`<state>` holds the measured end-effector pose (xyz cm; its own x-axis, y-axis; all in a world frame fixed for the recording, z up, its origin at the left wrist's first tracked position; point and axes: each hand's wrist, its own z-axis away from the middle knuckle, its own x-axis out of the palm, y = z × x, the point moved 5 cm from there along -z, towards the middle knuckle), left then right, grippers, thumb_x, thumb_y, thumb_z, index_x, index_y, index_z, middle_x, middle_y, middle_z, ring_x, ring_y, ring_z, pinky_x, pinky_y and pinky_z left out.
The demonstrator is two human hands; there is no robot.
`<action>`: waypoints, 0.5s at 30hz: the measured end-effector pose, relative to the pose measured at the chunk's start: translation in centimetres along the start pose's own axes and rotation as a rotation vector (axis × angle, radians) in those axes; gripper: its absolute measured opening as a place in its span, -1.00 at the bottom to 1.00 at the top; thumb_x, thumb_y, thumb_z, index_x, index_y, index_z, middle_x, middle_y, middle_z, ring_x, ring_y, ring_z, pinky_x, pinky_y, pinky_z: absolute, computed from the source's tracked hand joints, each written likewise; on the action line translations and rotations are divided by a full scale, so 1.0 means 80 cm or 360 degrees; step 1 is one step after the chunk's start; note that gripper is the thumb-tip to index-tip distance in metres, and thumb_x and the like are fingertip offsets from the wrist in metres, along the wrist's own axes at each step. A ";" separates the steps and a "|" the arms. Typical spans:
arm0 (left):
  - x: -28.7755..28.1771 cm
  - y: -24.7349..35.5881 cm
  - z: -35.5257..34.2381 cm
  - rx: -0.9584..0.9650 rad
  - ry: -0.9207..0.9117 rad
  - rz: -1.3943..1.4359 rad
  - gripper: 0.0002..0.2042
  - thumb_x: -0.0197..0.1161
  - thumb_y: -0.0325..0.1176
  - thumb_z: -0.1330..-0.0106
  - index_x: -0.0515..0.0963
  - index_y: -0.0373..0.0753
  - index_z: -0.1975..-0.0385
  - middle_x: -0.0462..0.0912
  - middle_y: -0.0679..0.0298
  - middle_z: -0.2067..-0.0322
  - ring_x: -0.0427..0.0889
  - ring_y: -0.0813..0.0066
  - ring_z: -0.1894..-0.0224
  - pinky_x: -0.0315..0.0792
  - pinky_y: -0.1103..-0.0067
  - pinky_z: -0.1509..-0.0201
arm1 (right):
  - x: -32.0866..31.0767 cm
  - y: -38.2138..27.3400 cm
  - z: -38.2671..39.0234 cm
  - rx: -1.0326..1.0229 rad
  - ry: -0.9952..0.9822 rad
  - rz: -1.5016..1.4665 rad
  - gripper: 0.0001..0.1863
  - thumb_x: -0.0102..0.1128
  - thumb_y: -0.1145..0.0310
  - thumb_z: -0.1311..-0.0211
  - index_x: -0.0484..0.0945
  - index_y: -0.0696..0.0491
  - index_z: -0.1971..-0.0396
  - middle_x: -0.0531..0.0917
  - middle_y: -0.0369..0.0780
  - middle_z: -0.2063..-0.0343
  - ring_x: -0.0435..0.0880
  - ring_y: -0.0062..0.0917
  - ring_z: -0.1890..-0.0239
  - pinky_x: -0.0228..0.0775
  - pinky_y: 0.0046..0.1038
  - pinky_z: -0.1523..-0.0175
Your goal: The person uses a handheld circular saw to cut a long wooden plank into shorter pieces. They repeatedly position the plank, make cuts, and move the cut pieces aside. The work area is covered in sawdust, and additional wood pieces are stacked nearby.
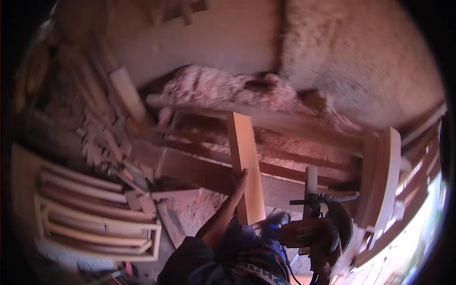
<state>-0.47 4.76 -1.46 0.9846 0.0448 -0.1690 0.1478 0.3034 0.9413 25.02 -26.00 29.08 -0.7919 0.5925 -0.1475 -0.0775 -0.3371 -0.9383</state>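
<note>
My left hand (239, 180) is closed on the long side of a pale orange wooden board (249, 166), held nearly upright in the picture at the centre, with my forearm coming up from the lower edge. Just right of the board is a power saw (308, 232) with a round dark guard and metal fittings on top. My right hand is not visible.
Behind lies a wooden bench frame (308, 118) with pinkish shavings (209, 85) heaped against the wall. Loose offcuts (104, 137) and leaning planks (128, 95) crowd the left. Wooden frames (95, 223) sit at lower left. Curved boards (387, 175) stand at right.
</note>
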 end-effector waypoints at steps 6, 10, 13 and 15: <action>-0.112 0.021 0.111 0.0275 0.0598 -0.0574 -0.22 0.52 -0.03 -0.06 0.37 -0.35 -0.22 0.59 -0.13 -0.02 0.61 -0.15 -0.09 0.48 0.10 -0.15 | 0.014 -0.043 -0.031 -0.0262 -0.0481 0.0142 -0.35 0.35 0.50 -0.09 0.48 0.25 -0.26 0.66 -0.15 -0.06 0.66 -0.48 -0.02 0.51 -0.40 -0.17; -0.121 0.009 0.146 0.0154 0.0832 -0.0322 -0.19 0.45 -0.14 -0.04 0.30 -0.37 -0.29 0.53 -0.22 -0.09 0.56 -0.21 -0.14 0.47 0.10 -0.17 | 0.042 -0.100 -0.051 -0.0480 -0.0836 0.0331 -0.29 0.32 0.48 0.01 0.49 0.24 -0.26 0.66 -0.19 -0.01 0.63 -0.56 0.11 0.50 -0.50 -0.02; -0.083 0.039 0.126 -0.0067 0.0885 -0.0242 -0.14 0.40 -0.19 -0.02 0.20 -0.38 -0.35 0.48 -0.28 -0.14 0.54 -0.25 -0.15 0.46 0.09 -0.20 | 0.036 -0.110 -0.082 -0.0531 -0.0955 0.0501 -0.25 0.26 0.53 0.06 0.48 0.21 -0.30 0.67 -0.22 0.10 0.58 -0.66 0.32 0.48 -0.58 0.20; -0.070 0.058 0.131 -0.0135 0.0936 -0.0284 -0.12 0.38 -0.20 -0.02 0.16 -0.37 -0.38 0.47 -0.30 -0.16 0.55 -0.27 -0.15 0.46 0.08 -0.21 | 0.038 -0.115 -0.092 -0.0363 -0.0991 0.0497 -0.25 0.27 0.54 0.05 0.47 0.20 -0.30 0.68 -0.25 0.17 0.55 -0.70 0.40 0.44 -0.62 0.29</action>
<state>-4.29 -4.03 6.90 0.7254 0.4963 -0.4770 0.2733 0.4283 0.8613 27.78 -15.71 34.93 -0.9593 -0.0548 -0.2771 0.2822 -0.2216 -0.9334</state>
